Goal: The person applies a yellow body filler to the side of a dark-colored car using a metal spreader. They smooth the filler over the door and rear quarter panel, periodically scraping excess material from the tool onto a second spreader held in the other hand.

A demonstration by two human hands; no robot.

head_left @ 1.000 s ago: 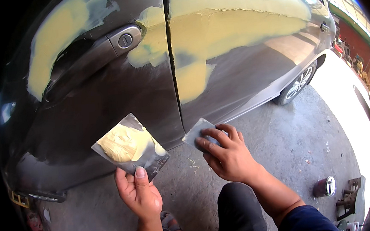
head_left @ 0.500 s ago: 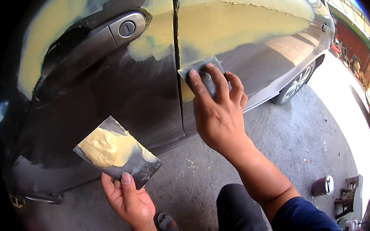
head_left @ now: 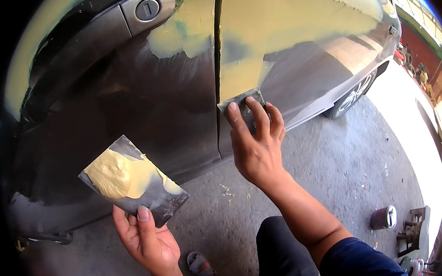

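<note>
My left hand [head_left: 146, 235] grips a flat dark board [head_left: 132, 182] carrying a thick mound of pale yellow putty [head_left: 111, 174], held low before the dark car door [head_left: 77, 127]. My right hand [head_left: 254, 141] holds a small flat spreader [head_left: 238, 98] against the adjoining door [head_left: 299, 81], just right of the vertical seam, at the lower edge of a broad yellow putty patch [head_left: 274, 21]. Above left, a door handle [head_left: 101, 31] with a round lock sits between other smeared patches.
A wheel [head_left: 351, 95] shows at lower right of the car. On the grey concrete floor [head_left: 336, 171] stand a metal can [head_left: 383, 218] and a small dark wooden stool [head_left: 412, 227]. My sandalled foot [head_left: 204, 267] is below. Sunlit ground and assorted clutter line the far right.
My right hand has risen onto the putty patch, then slid slightly down beside the seam with the spreader. My left hand with the board has shifted leftward. The view has shifted up the door.
</note>
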